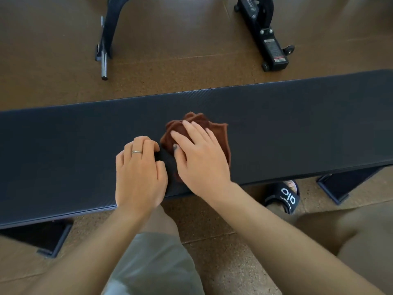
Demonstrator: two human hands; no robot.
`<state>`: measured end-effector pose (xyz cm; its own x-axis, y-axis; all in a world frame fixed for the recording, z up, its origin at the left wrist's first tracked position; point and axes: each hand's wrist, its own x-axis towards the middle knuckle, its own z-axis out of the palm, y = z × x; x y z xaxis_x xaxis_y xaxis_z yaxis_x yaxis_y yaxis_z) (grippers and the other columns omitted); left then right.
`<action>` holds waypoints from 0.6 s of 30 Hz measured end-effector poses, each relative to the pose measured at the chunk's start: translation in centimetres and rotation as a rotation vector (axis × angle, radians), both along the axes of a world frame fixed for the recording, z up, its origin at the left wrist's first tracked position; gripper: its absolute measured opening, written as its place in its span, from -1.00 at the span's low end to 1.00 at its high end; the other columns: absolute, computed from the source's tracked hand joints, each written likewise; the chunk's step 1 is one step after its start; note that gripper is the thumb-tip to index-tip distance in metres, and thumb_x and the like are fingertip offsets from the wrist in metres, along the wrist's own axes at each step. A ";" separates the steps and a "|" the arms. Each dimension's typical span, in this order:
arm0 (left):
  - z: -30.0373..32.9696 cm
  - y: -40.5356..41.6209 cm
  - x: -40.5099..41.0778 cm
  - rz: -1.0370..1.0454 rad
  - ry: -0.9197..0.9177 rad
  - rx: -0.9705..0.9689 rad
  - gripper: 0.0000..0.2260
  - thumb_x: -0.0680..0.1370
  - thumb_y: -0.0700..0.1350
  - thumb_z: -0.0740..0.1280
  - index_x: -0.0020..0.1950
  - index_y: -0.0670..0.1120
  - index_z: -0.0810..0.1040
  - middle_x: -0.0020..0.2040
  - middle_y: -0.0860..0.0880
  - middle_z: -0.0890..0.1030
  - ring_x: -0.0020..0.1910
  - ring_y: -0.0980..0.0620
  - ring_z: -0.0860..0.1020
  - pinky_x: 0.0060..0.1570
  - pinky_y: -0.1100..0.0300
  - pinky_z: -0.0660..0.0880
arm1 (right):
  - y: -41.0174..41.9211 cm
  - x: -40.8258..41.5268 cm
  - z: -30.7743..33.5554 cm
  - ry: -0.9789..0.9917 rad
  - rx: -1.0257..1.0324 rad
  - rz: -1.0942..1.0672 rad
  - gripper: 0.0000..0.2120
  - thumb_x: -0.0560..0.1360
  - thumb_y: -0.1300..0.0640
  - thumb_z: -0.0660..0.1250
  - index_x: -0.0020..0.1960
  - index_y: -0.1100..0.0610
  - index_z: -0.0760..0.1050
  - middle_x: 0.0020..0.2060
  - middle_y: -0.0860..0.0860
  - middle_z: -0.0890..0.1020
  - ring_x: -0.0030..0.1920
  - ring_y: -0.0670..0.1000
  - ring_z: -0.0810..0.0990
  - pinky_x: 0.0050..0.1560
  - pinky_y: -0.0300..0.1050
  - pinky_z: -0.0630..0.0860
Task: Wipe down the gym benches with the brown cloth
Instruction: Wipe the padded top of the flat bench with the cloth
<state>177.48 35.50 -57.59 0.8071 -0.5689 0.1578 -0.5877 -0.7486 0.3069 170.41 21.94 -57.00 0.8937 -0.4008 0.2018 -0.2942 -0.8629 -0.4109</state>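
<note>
A long black padded gym bench [276, 116] runs across the view from left to right. A crumpled brown cloth [219, 135] lies on its middle. My right hand [200, 158] lies flat on the cloth with fingers spread and straight, pressing it onto the pad. My left hand [139, 171], with a ring on one finger, rests on the bench just left of the cloth. Its fingers are curled and their tips reach the cloth's near left edge; whether they pinch it is hidden.
Beyond the bench stands a black machine frame [268, 37] with a chrome peg [103, 62] on the brown cork floor. The bench's black feet [340, 186] sit near my legs and a black sandal [285, 196].
</note>
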 end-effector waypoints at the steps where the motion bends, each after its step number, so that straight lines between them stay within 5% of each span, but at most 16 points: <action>1: 0.0 -0.1 0.1 0.006 -0.002 -0.002 -0.79 0.53 -0.15 0.13 0.11 -0.09 0.46 0.15 -0.05 0.48 0.13 -0.10 0.46 0.21 -0.07 0.39 | -0.6 1.5 0.0 -0.010 0.001 0.023 -0.64 0.68 0.01 0.16 0.41 0.02 0.53 0.49 0.04 0.47 0.53 0.06 0.35 0.57 0.12 0.24; 9: -0.1 -0.2 0.0 0.006 -0.044 0.012 -0.79 0.47 -0.19 0.16 0.08 -0.10 0.44 0.16 -0.06 0.47 0.12 -0.13 0.44 0.17 -0.07 0.35 | -6.5 8.2 -0.1 -0.055 -0.001 0.061 -0.64 0.65 -0.02 0.22 0.39 -0.02 0.57 0.45 0.07 0.51 0.46 0.09 0.44 0.47 0.06 0.36; 18: -0.1 -0.3 -0.2 0.002 -0.058 0.001 -0.79 0.46 -0.18 0.15 0.07 -0.11 0.44 0.15 -0.06 0.48 0.14 -0.13 0.42 0.18 -0.04 0.33 | -20.5 3.0 0.2 0.043 0.009 -0.406 -0.60 0.67 -0.04 0.10 0.39 0.06 0.54 0.39 0.09 0.51 0.40 0.15 0.44 0.39 0.09 0.42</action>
<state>177.28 35.22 -57.71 0.7977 -0.5677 0.2035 -0.6030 -0.7502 0.2713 173.41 1.42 -56.84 0.6701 -0.7243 0.1624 -0.6273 -0.6696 -0.3977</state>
